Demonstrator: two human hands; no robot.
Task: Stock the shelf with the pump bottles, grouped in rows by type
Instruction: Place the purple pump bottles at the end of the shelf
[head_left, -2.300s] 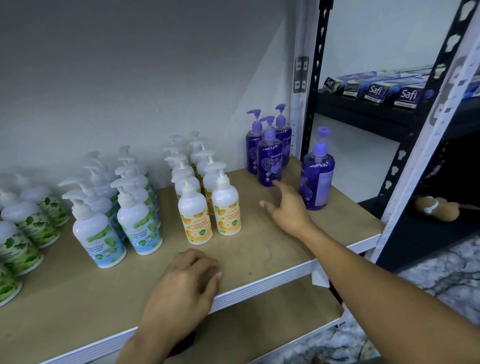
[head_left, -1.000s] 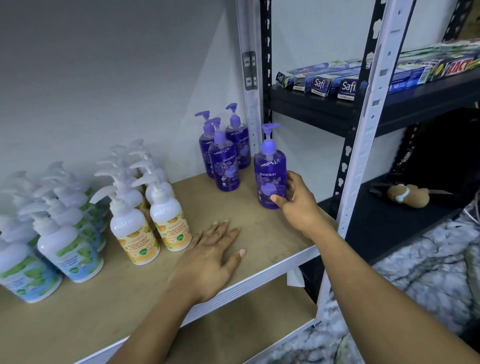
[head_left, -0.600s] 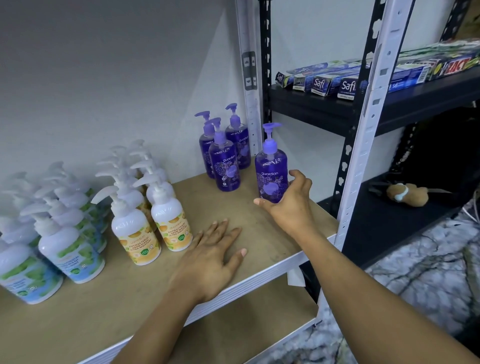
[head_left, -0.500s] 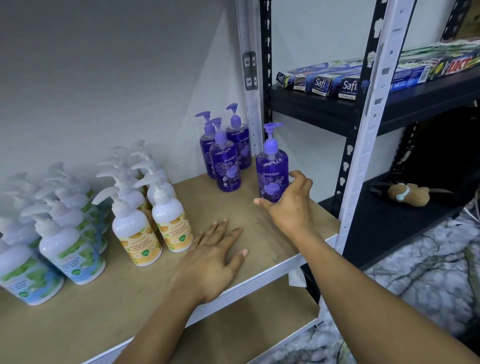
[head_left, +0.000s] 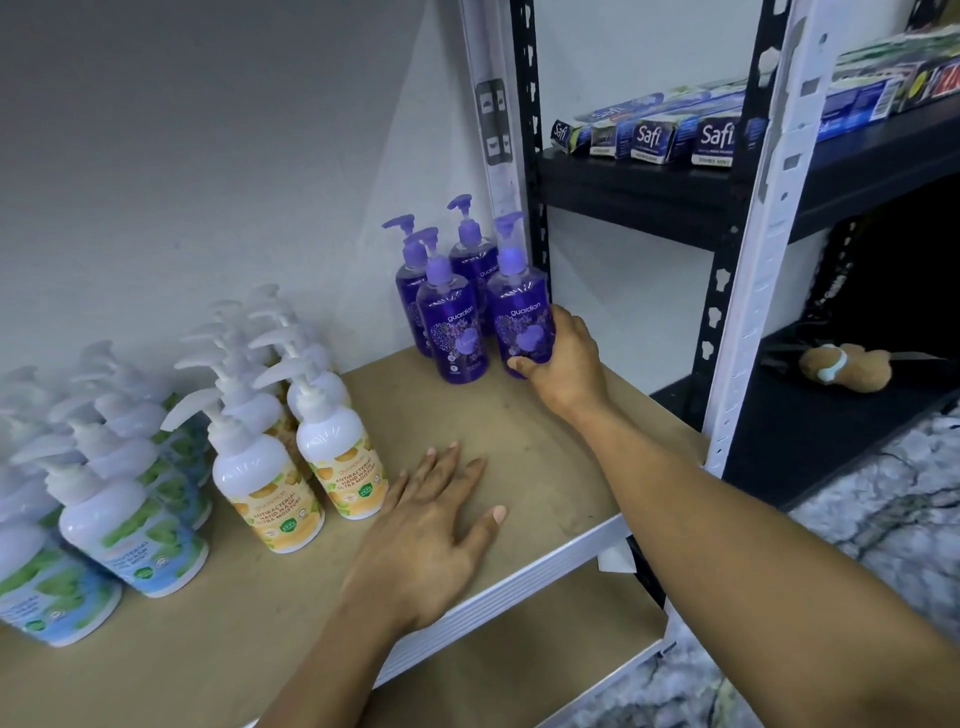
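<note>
Purple pump bottle (head_left: 521, 317) is at the back right of the shelf (head_left: 545, 447), just beside three matching bottles (head_left: 451, 325), with the right hand (head_left: 565, 364) wrapped round its base. The left hand (head_left: 431, 525) rests flat, fingers spread. Best to square it with its neighbour, label forward, before releasing.

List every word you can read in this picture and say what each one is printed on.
"guardian": on the held purple bottle in the right hand.
"guardian": on the front purple bottle beside it.
"Safi": on the boxes on the black shelf; the small print beneath is too small to read.
"ANTIBACTERIAL HAND WASH ULTRA MOISTURE": on the two front orange-label bottles.
Green-label bottles: print too blurred to read.
</note>
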